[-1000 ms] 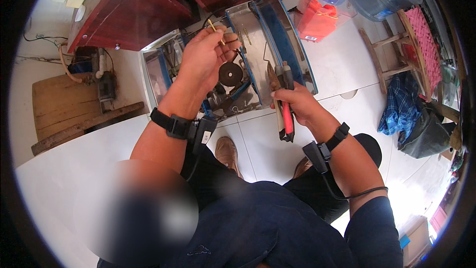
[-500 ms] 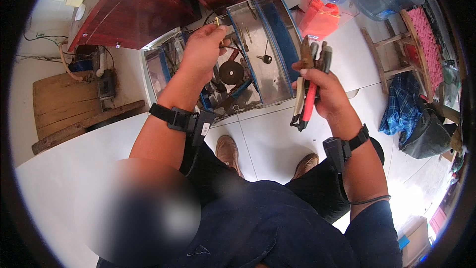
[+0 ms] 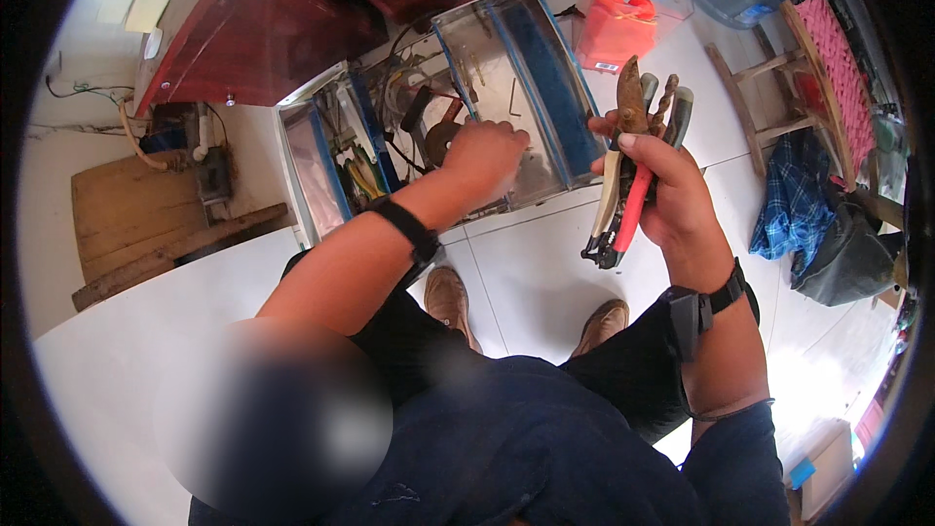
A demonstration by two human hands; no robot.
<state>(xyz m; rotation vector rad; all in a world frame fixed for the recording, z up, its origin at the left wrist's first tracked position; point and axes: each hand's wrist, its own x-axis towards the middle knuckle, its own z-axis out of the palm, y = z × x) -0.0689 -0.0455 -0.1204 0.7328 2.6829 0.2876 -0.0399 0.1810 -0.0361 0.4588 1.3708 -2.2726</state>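
A bundle of hand tools (image 3: 628,170) is gripped in the right hand (image 3: 672,200), with the fingers wrapped tightly around it: rusty pliers with red handles, a twisted drill bit and a dark-handled tool are held together, upright, above the white tiled floor (image 3: 531,268). The left hand (image 3: 482,156) is lowered into the transparent compartment of the open blue toolbox (image 3: 545,88), which stands on the floor near a red wooden cabinet (image 3: 253,39). The left fingers are curled, but it cannot be told whether something is pinched, because the hand is blurred. To do this step well, the bundle should be kept firm and vertical so nothing slips out, while the compartment is searched slowly, since sharp rusty parts may lie there. A red plastic canister (image 3: 616,29) stands just beside the toolbox.
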